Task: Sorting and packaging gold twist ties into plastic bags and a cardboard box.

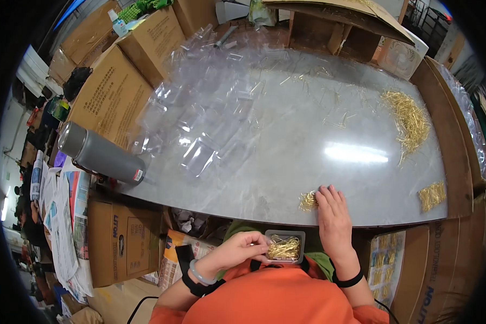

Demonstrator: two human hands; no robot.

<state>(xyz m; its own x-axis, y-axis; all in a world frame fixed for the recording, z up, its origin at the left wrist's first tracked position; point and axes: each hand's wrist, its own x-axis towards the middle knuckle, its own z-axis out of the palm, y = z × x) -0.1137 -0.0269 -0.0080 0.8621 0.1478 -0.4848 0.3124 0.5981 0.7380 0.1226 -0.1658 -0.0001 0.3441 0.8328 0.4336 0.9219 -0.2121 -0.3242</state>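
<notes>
At the table's near edge, my left hand [246,247] has its fingers closed on the rim of a small clear plastic box [302,254]. The box holds a heap of thin gold-coloured metal pins [284,248]. My right hand [333,216] lies on the grey tabletop [275,162], fingers stretched out and close together. Its fingertips rest against the right side of a small pile of gold pins [308,201]. What lies under the right palm is hidden.
Many clear plastic boxes [200,154] cover the table's left side. A grey bottle [102,154] stands at the left edge. A large gold pin heap [407,121] and a smaller bundle [432,196] lie at right. Cardboard boxes [110,97] wall the far left.
</notes>
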